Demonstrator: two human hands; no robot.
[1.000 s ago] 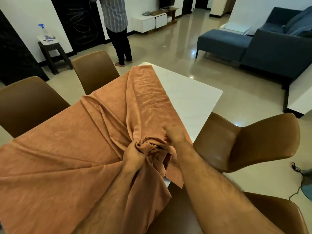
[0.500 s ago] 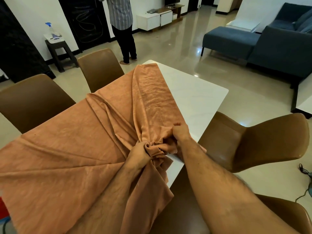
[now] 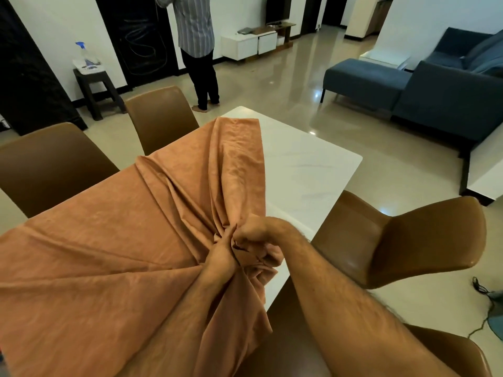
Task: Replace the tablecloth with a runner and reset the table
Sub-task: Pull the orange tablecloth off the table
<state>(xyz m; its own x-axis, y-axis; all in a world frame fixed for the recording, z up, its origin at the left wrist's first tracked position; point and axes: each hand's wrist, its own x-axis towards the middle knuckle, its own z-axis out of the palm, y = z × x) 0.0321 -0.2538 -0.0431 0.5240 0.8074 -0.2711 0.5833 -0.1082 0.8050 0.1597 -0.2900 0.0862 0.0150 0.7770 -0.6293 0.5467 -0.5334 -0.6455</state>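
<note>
Orange-brown tablecloth (image 3: 114,254) covers the left and near tabletop (image 3: 304,170), bunched at the near right edge; risk: a hard pull may drag the remaining cloth off unevenly and snag it on the brown chairs (image 3: 160,115). Left hand (image 3: 221,258) and right hand (image 3: 251,231) touch; fingers of both curled tight, clamped on the gathered folds.

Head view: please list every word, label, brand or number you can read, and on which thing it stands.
None can be read.
Spray bottle on the stool: any label is too small and blurred.
Tablecloth, table, chairs: no print visible.
</note>
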